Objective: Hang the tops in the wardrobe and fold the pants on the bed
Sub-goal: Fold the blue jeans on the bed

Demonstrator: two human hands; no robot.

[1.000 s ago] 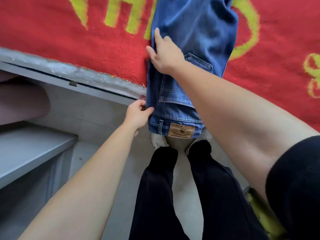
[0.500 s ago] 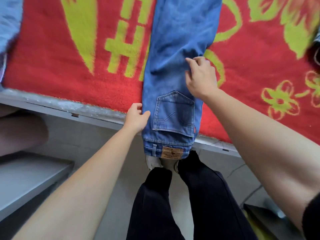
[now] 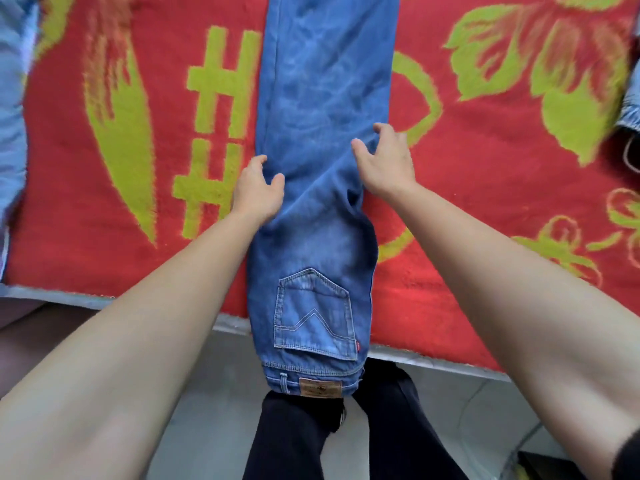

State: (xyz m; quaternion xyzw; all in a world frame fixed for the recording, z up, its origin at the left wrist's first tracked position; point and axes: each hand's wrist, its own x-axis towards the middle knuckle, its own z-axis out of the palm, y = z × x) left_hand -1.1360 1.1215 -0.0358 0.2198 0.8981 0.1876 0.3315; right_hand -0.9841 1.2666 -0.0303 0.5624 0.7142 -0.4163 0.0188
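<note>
Blue denim down the middle of the bed [image 3: 433, 362]: jeans [image 3: 322, 98] folded leg on leg, laid lengthwise over a red blanket [image 3: 485, 188] patterned with yellow-green flowers and characters. Ran out of view at the top; hung at the waistband end past the bed's grey edge, back pocket [image 3: 313, 313] facing up and a brown leather patch [image 3: 320, 388] lowest, just above black trousers [image 3: 381, 431] and the pale floor [image 3: 207, 393]. Held the left border of the jeans at thigh level in the left grip [image 3: 256, 192], thumb on top of the cloth, fingers curled at the seam. Held the opposite border in the right grip [image 3: 384, 161], slightly farther up the leg, thumb spread over the denim, fingers hooked at the edge. Could not tell how far the fingers reached beneath the cloth. Pale blue cloth [image 3: 12, 98] along the blanket's left margin, well apart from the jeans; another piece of denim [image 3: 632, 105] at the far right margin.
</note>
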